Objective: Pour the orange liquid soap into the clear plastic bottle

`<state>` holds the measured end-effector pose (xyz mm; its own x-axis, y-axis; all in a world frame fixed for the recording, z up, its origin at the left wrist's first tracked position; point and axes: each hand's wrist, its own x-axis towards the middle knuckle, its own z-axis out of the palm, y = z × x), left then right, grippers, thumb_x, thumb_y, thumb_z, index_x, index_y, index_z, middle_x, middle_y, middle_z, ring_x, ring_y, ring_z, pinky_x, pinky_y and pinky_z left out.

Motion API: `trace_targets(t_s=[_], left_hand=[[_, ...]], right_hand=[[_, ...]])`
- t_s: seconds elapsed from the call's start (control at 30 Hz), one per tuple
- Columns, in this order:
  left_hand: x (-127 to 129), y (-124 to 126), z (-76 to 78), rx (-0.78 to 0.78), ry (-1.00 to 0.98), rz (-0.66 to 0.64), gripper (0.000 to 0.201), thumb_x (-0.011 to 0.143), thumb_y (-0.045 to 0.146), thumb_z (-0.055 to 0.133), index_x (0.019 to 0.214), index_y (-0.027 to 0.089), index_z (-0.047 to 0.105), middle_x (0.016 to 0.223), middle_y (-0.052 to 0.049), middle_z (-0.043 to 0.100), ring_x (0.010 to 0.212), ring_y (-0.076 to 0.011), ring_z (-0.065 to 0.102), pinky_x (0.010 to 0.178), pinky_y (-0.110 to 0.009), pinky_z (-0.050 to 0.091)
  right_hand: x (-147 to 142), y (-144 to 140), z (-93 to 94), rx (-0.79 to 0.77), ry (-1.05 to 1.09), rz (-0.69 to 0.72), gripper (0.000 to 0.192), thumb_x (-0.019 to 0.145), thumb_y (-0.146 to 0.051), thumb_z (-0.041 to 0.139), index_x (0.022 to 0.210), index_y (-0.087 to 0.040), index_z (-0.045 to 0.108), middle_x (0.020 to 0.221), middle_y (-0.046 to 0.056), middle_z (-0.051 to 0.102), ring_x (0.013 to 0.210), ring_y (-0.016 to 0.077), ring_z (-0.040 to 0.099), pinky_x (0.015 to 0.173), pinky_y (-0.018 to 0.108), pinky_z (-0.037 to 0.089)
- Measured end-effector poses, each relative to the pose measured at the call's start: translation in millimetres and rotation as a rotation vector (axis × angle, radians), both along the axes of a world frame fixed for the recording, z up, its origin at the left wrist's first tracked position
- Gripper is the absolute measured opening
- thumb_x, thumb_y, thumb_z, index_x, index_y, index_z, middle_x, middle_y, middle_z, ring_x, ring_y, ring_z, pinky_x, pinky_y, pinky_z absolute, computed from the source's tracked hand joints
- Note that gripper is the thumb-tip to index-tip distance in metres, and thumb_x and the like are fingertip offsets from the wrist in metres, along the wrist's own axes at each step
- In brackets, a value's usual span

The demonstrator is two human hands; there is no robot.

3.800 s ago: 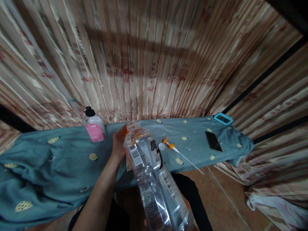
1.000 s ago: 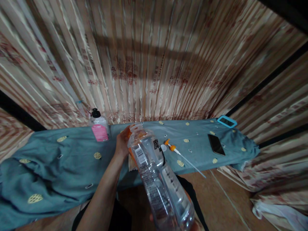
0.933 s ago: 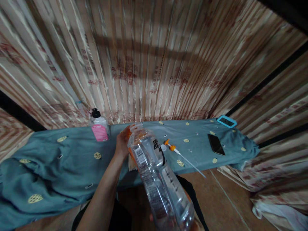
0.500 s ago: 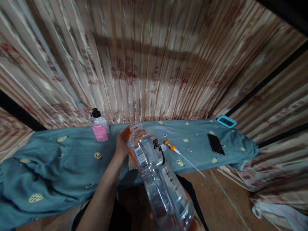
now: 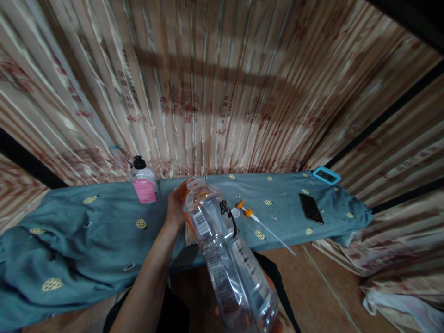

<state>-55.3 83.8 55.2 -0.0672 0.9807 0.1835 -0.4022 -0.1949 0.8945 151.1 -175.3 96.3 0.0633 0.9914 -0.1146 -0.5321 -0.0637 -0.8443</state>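
A big clear bottle (image 5: pixel 227 266) is held up, leaning, in front of the bench (image 5: pixel 111 231). Its neck points up and away, and its bottom is close to the person. The right hand (image 5: pixel 283 323) is curled around the bottom, with a bit showing on each side. The left hand (image 5: pixel 175 204) is by the neck, next to something orange. Its fingers are hidden, so one cannot tell how closed it is or what it holds. An orange and white pump (image 5: pixel 248 213) lies beside a small white disc (image 5: pixel 235 212). A pink-labelled bottle (image 5: pixel 144 187) stands to the left.
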Motion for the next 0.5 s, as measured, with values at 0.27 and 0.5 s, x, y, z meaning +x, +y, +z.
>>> trace_targets(t_s=[0.27,0.5], left_hand=[[-6.5,0.2,0.2,0.02,0.009,-0.009,0.035,0.07,0.035,0.111,0.096,0.025,0.091,0.094,-0.003,0.095,0.099,-0.0322,0.093,0.104,-0.046,0.077],[-7.8,-1.6,3.5,0.044,0.077,-0.005,0.04,0.067,0.043,0.111,0.095,0.026,0.089,0.096,-0.004,0.096,0.101,-0.0342,0.092,0.102,-0.047,0.077]], right_hand=[[-0.8,-0.9,-1.5,-0.006,-0.001,0.001,0.039,0.121,-0.05,0.094,0.151,-0.025,0.087,0.153,0.012,0.092,0.126,0.0337,0.093,0.105,0.055,0.083],[-3.1,10.0,3.2,-0.01,0.038,0.011,0.046,0.122,-0.048,0.093,0.159,-0.024,0.083,0.16,0.013,0.089,0.13,0.0352,0.092,0.108,0.058,0.083]])
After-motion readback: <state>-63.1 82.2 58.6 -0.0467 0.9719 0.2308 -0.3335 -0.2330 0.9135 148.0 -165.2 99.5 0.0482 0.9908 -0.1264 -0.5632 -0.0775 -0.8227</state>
